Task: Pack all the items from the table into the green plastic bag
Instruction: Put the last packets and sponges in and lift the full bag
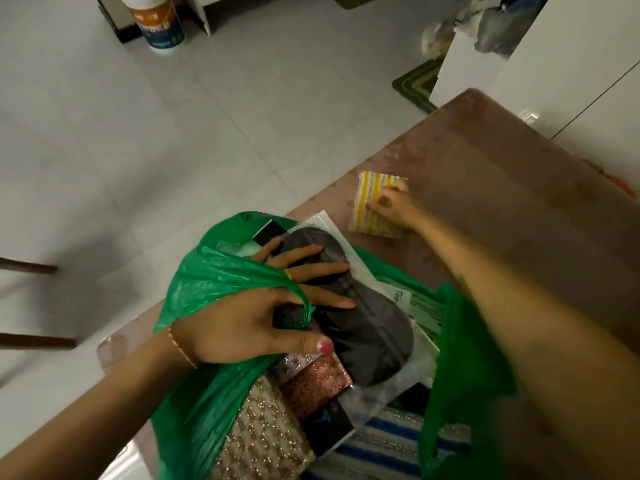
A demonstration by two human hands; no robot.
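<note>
The green plastic bag (204,386) lies open on the brown table (512,216). Inside it I see a grey sleep mask in a clear packet (374,327), glittery cloth pieces (270,434), a blue-striped cloth (377,445) and a green-printed packet (426,306). My left hand (263,313) has the bag's handle looped over it and presses its fingers flat on the mask packet. My right hand (394,206) reaches across the table and pinches a yellow-and-grey striped packet (370,206) that rests on the tabletop.
White floor tiles spread to the left. A chair's dark rungs (34,341) show at the left edge. White cabinets (571,74) and a green mat (415,84) stand beyond the table. A paint bucket (159,22) sits on the floor at the top.
</note>
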